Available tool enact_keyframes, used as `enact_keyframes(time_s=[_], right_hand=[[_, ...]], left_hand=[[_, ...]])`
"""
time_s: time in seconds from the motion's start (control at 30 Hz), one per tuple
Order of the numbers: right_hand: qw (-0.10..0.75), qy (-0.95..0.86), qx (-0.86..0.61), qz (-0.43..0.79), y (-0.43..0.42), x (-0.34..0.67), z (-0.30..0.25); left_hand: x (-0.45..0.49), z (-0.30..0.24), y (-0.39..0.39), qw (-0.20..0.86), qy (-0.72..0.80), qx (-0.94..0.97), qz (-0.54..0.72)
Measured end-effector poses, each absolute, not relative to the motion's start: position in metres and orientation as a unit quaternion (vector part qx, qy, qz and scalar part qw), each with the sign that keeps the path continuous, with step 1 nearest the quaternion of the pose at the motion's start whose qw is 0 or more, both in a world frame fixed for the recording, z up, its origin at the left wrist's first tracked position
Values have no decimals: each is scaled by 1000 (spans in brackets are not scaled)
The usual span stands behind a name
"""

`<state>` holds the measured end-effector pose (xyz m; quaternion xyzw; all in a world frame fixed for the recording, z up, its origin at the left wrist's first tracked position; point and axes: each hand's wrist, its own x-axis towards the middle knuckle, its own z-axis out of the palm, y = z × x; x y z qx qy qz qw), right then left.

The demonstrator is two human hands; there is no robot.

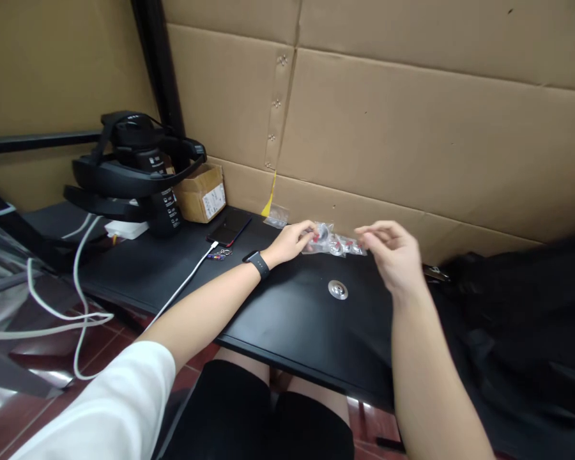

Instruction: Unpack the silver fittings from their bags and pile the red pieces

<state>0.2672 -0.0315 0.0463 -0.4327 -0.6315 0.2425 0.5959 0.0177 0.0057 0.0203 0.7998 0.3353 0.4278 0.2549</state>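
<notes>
My left hand (291,241) rests on the black desk (268,313) with its fingers curled on a clear plastic bag of small red and silver parts (326,243). My right hand (393,255) hovers just right of the bag's far end, fingers bent and pinched close to it; whether it grips the bag I cannot tell. A black smartwatch (257,262) sits on my left wrist. A small round silver piece (338,289) lies on the desk below the bag.
A phone (230,228) with a white cable (184,285) lies to the left, near a small cardboard box (202,191) and stacked black headsets (134,167). Another small clear bag (276,218) lies by the cardboard wall (412,128). A black bag (522,319) fills the right.
</notes>
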Motion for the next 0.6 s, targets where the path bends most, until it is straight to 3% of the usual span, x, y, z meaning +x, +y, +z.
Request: enact_keyframes(time_s=[0.2, 0.6], right_hand=[[572, -578, -465, 349, -15, 245, 13], [577, -609, -436, 326, -12, 232, 7]], left_hand=[[20, 18, 3, 226, 319, 829, 401], [28, 9, 3, 204, 291, 863, 359]])
